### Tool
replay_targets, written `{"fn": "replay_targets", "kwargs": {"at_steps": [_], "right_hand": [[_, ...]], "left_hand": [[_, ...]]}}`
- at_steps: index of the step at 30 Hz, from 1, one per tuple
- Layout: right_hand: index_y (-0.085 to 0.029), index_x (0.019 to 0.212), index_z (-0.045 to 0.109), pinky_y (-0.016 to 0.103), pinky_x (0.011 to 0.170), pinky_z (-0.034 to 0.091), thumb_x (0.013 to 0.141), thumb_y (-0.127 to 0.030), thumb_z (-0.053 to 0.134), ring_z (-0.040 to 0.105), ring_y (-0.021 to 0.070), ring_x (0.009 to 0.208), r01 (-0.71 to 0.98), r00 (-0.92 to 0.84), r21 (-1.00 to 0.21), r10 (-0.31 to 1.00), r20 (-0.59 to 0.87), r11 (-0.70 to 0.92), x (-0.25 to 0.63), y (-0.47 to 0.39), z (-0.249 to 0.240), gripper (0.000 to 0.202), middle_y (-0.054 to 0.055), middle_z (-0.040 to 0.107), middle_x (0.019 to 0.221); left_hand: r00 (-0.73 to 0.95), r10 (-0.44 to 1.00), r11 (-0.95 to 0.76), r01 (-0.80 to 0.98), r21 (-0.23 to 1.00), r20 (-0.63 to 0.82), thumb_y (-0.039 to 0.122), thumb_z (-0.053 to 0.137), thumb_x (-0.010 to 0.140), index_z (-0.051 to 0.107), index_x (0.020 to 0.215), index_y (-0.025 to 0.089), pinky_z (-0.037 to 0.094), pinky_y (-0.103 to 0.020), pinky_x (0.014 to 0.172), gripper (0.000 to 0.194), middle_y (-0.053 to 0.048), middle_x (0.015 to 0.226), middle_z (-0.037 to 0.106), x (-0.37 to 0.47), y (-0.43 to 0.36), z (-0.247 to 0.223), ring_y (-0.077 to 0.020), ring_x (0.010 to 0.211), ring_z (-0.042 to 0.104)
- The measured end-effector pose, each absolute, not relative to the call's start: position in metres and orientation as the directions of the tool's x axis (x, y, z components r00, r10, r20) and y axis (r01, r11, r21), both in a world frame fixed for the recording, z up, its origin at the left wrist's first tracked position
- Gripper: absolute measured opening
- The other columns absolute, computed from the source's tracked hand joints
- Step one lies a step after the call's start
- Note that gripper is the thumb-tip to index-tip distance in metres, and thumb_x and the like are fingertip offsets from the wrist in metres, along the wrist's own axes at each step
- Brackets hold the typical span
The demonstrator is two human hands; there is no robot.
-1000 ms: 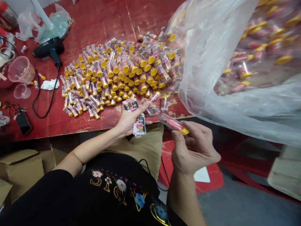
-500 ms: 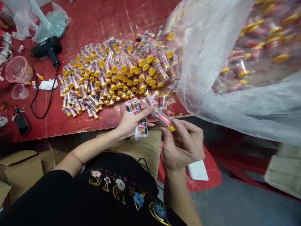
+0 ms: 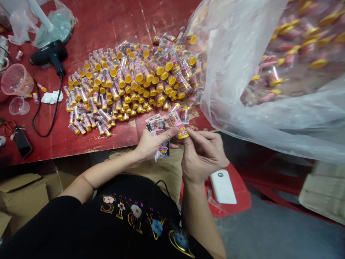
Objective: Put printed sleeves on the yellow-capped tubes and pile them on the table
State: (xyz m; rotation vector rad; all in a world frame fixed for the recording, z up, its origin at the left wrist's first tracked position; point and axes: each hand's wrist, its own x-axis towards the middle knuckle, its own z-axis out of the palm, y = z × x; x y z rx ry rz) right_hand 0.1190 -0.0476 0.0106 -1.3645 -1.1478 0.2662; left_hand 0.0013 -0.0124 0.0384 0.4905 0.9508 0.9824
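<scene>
My left hand (image 3: 152,144) is closed on a stack of printed sleeves (image 3: 162,145), dark with pink and yellow print, at the table's front edge. Between my two hands is a small tube (image 3: 176,124) with a yellow cap and a printed sleeve around it. The fingertips of my right hand (image 3: 203,154) pinch its capped end, and my left thumb presses near the cap. Just beyond my hands lies a large pile of clear tubes (image 3: 134,79) with yellow caps on the red table (image 3: 107,18).
A big clear plastic bag (image 3: 229,72) of pink-filled tubes stands at the right. On the left are a heat gun (image 3: 50,55) with a black cord, a pink basket (image 3: 17,79) and a phone (image 3: 23,142). A white device (image 3: 223,187) lies on a red stool (image 3: 242,201).
My right hand has moved slightly left, bringing the tube up to my left thumb. The tube now sits inside a printed sleeve, where before its clear body and pink contents showed.
</scene>
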Motion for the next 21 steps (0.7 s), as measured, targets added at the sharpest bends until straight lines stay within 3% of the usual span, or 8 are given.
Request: {"fn": "replay_targets", "kwargs": {"at_steps": [6,10,13,16,21], "right_hand": [[-0.023,0.100,0.086,0.032,0.069,0.060,0.093,-0.037,0.079,0.069,0.0155,0.078,0.454,0.482,-0.866,0.760,0.436,0.209,0.119,-0.027,0.010,0.018,0.003,0.071,0.087],[-0.022,0.102,0.086,0.028,0.064,0.058,0.091,-0.039,0.080,0.068,0.0134,0.074,0.370,0.493,-0.900,0.772,0.401,0.231,0.122,0.000,0.002,0.021,0.003,0.070,0.088],[-0.021,0.101,0.086,0.026,0.061,0.057,0.089,-0.037,0.082,0.066,0.0118,0.071,0.295,0.512,-0.916,0.765,0.391,0.270,0.123,0.023,0.000,0.020,0.003,0.069,0.087],[-0.020,0.100,0.086,0.026,0.062,0.057,0.089,-0.038,0.082,0.068,0.0126,0.073,0.310,0.512,-0.910,0.758,0.404,0.275,0.125,0.039,0.001,0.021,0.003,0.070,0.088],[-0.021,0.101,0.086,0.027,0.065,0.058,0.091,-0.042,0.079,0.069,0.0131,0.076,0.380,0.492,-0.891,0.761,0.424,0.250,0.131,0.046,0.003,0.024,0.003,0.071,0.088]], "left_hand": [[0.193,0.865,0.495,-0.478,0.725,-0.463,0.050,0.101,0.061,0.072,0.099,0.014,0.067,-0.036,0.072,0.060,-0.010,0.102,0.079,0.002,0.005,0.032,-0.0246,0.087,0.079],[0.156,0.864,0.484,-0.515,0.707,-0.478,0.042,0.099,0.067,0.074,0.100,0.012,0.068,-0.035,0.072,0.051,-0.009,0.098,0.079,0.008,0.028,0.031,-0.0207,0.079,0.077],[0.111,0.886,0.429,-0.569,0.702,-0.451,0.030,0.096,0.074,0.075,0.117,0.014,0.068,-0.030,0.069,0.051,-0.009,0.105,0.080,0.015,0.046,0.034,-0.0179,0.078,0.077],[0.060,0.927,0.333,-0.584,0.740,-0.370,0.025,0.088,0.083,0.068,0.141,0.021,0.067,-0.027,0.066,0.062,-0.010,0.127,0.078,0.020,0.058,0.037,-0.0169,0.083,0.078],[0.066,0.925,0.345,-0.554,0.757,-0.373,0.029,0.088,0.083,0.065,0.146,0.022,0.068,-0.030,0.070,0.068,-0.011,0.129,0.078,0.022,0.070,0.038,-0.0210,0.090,0.081]]}}
